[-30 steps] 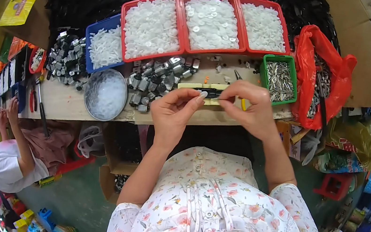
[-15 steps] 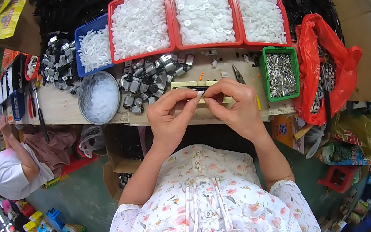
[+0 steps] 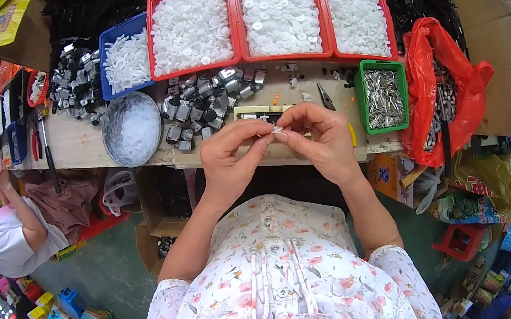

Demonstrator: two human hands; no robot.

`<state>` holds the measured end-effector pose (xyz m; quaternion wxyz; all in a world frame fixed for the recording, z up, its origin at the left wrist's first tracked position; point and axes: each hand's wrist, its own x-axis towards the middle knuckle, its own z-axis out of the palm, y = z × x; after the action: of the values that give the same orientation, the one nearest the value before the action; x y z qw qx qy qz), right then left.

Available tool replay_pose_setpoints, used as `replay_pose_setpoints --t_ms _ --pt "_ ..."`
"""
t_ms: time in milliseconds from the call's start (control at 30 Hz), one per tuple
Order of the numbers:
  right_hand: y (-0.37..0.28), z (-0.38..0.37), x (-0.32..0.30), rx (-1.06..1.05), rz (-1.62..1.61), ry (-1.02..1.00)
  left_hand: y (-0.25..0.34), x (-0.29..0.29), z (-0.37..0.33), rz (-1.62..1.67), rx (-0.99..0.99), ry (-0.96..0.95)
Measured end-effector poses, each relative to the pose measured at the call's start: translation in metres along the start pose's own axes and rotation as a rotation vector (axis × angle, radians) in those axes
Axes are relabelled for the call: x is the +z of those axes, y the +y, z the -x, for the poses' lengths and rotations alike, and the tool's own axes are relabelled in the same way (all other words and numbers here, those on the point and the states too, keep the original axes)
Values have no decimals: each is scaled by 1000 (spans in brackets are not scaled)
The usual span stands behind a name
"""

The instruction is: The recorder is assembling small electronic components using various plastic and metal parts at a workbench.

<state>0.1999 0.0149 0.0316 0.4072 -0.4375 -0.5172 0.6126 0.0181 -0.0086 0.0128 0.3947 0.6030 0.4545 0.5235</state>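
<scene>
Over the front edge of the bench, my left hand (image 3: 232, 151) and my right hand (image 3: 320, 141) meet fingertip to fingertip. Between them they pinch a small white plastic part (image 3: 277, 130); its exact shape is mostly covered by the fingers. Just behind the hands lies a cream-coloured tray or fixture (image 3: 262, 109) with dark pieces in it, partly hidden. Pliers (image 3: 325, 97) with a yellow handle rest beyond my right hand. Several small silver-and-black motors (image 3: 201, 103) are heaped beyond my left hand.
Red bins (image 3: 237, 45) of white plastic parts line the back, beside a blue bin (image 3: 104, 85). A green bin (image 3: 361, 102) holds metal pins. A round metal bowl (image 3: 158, 139) stands left, a red bag (image 3: 479, 93) right. Another person (image 3: 16, 233) sits at far left.
My right fingers have shifted and curled closer around the white part, and both hands remain together at the same spot. The whole view has moved slightly.
</scene>
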Motion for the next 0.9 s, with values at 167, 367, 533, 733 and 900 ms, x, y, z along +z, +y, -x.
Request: replay_pose_setpoints --t_ms 167,367,533,733,900 --pt "6 5 -4 -30 6 16 -3 2 4 346 -245 -19" --pt "4 11 -6 -4 58 53 -4 5 2 355 -237 -66" --pt "9 9 -5 -228 249 105 -4 3 2 195 -224 -48" --pt "29 -9 -11 -455 750 218 -8 -5 3 -270 47 50" --pt "32 -14 -3 -466 781 184 -9 -10 5 -484 155 93"
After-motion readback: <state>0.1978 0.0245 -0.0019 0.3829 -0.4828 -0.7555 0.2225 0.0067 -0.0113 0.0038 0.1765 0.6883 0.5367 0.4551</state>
